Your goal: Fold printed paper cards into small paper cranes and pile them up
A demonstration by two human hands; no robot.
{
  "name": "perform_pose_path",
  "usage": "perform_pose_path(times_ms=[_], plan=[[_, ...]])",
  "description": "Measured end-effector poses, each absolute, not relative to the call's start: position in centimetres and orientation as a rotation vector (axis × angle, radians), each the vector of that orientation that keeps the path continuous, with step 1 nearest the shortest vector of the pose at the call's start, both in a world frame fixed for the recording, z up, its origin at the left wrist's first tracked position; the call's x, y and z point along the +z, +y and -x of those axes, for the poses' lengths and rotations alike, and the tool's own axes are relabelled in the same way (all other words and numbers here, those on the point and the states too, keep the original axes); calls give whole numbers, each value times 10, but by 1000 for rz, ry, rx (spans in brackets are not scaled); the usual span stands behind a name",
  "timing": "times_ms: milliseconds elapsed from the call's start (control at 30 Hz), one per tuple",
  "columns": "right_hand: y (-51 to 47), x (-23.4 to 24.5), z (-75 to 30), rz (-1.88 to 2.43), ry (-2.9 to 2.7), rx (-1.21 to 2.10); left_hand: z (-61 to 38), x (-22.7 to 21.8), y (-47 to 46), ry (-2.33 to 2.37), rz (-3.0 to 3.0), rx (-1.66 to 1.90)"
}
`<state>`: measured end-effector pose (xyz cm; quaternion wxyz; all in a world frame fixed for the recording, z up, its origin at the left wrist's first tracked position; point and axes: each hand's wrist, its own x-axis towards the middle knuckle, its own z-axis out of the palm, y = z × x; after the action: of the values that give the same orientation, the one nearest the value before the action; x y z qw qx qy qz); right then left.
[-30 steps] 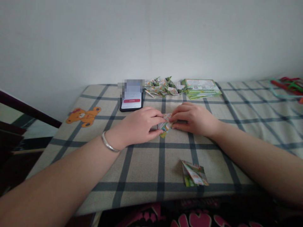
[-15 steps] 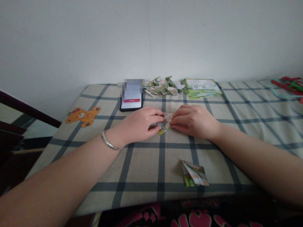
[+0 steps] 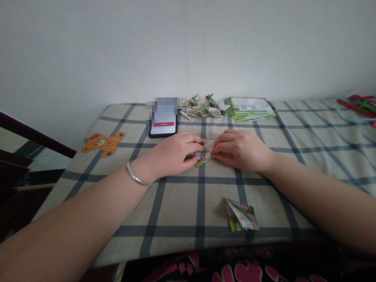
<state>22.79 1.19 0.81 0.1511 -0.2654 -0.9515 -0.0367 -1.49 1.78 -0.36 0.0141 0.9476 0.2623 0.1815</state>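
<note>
Between my two hands lies a small printed paper (image 3: 205, 157), partly folded, with green, yellow and white showing; much of it is hidden under the fingers. My left hand (image 3: 179, 154), a silver bangle on its wrist, is closed on the paper's left side. From the other side my right hand (image 3: 239, 152) pinches the right edge with fingers bent together. Closer to my body, a separate folded paper piece (image 3: 242, 215) rests on the checked tablecloth (image 3: 173, 207).
A phone (image 3: 163, 121) with a lit screen lies behind my left hand. Several folded paper pieces (image 3: 202, 106) sit beside it, then a stack of printed leaflets (image 3: 252, 107). Red and green items (image 3: 360, 105) lie at far right. A bear picture (image 3: 104, 144) is at left.
Both hands stay almost in place. The paper between them has shifted slightly, and a little more of its patterned and green-yellow surface shows.
</note>
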Motion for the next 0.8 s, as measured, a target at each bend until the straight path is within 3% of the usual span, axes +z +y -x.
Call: perform_pose_path(times_ms=[800], plan=[[11,3,-218,944,-2675,-239,10,1,8,929,-2889,517]])
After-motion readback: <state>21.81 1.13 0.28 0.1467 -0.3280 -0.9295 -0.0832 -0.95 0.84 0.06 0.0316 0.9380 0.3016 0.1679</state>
